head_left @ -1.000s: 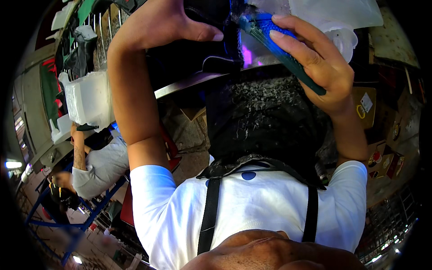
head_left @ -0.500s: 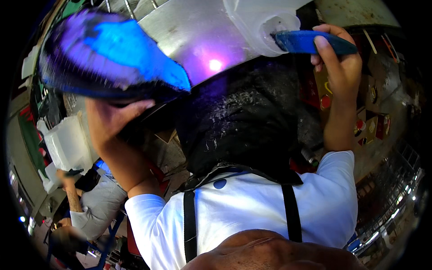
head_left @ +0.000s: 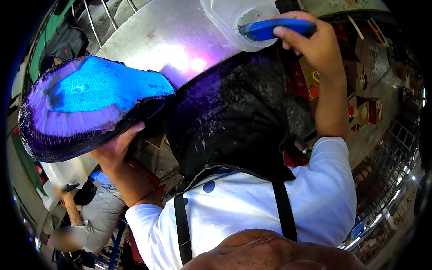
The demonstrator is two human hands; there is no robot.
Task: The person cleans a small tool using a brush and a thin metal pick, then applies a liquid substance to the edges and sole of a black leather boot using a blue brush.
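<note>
My left hand (head_left: 117, 146) grips a dark shoe upper (head_left: 90, 148) from beneath, at the left. Its bottom faces up, lit blue and violet, with a stitched insole board (head_left: 94, 87) in the middle and gathered edges around it. In my right hand (head_left: 310, 42) is a blue-handled brush (head_left: 281, 28), pinched between thumb and fingers. The brush lies across the mouth of a translucent plastic container (head_left: 245, 42), its dark tip at the inner left side. The bristles cannot be made out clearly.
A metal tray (head_left: 148, 36) glowing with violet light lies beyond my dark apron (head_left: 234, 108). Metal rods (head_left: 105, 15) and a black bag (head_left: 65, 45) are at the far left. Printed boxes (head_left: 360, 117) stand at the right. Another person (head_left: 101, 216) sits at lower left.
The shoe upper has come down and left, its bottom turned more fully into view. The brush has moved left, farther across the container's mouth. The whole view has shifted a little.
</note>
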